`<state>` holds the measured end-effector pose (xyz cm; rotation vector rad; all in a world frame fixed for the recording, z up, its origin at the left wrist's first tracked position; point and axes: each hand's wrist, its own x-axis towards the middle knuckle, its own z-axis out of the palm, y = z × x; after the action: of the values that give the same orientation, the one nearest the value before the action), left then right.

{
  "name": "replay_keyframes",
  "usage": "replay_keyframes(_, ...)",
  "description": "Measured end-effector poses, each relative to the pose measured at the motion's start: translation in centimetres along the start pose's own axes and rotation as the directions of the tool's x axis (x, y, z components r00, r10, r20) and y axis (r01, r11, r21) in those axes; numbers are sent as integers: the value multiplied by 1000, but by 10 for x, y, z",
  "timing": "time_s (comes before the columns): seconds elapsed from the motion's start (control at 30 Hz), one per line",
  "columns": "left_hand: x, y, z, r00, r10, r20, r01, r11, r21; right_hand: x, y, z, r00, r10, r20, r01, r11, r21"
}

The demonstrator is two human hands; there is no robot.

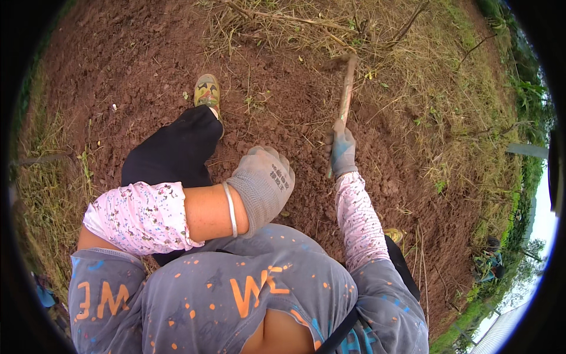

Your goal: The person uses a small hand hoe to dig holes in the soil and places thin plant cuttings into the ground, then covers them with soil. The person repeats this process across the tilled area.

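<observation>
My right hand [343, 150], in a grey and blue work glove, grips the wooden handle of a hoe [347, 93]. The hoe reaches away from me, and its soil-coated head [337, 63] lies against the reddish soil at the edge of dry grass. My left hand [264, 177], in a grey knitted glove with a coated back that bears writing, is held in front of my body with its fingers curled under. Whether it holds anything is hidden. A white bangle circles the left wrist. Floral sleeves cover parts of both arms.
Loose reddish soil [283, 110] surrounds my camouflage shoe [207, 92]. Dry cut grass [415, 88] and bare branches [300, 20] lie ahead and to the right. A grey post [527, 150] stands at the right. A person [488, 263] is low among plants at the far right.
</observation>
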<state>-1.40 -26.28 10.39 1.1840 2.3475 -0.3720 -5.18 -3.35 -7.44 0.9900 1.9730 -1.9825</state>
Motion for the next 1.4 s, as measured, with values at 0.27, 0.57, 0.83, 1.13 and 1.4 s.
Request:
replay_keyframes(0.27,-10,-34,-1,956,-43,-290,6,992,-129,18,-121,28,764,-541,-351,641,695,325)
replay_keyframes(0.57,10,-89,-40,918,-347,-195,262,896,-359,43,131,100,940,322,114,-301,938,-171)
replay_keyframes(0.83,-3,-102,-36,868,-375,-325,239,890,-388,-27,64,36,916,386,111,-385,922,-30)
replay_keyframes(1.13,-38,-114,-34,783,-493,-380,283,825,-489,-14,-113,31,865,-472,-170,501,816,287)
replay_keyframes(1.4,-6,-77,-57,934,-319,-159,228,878,-421,35,112,85,992,122,21,-96,865,-493)
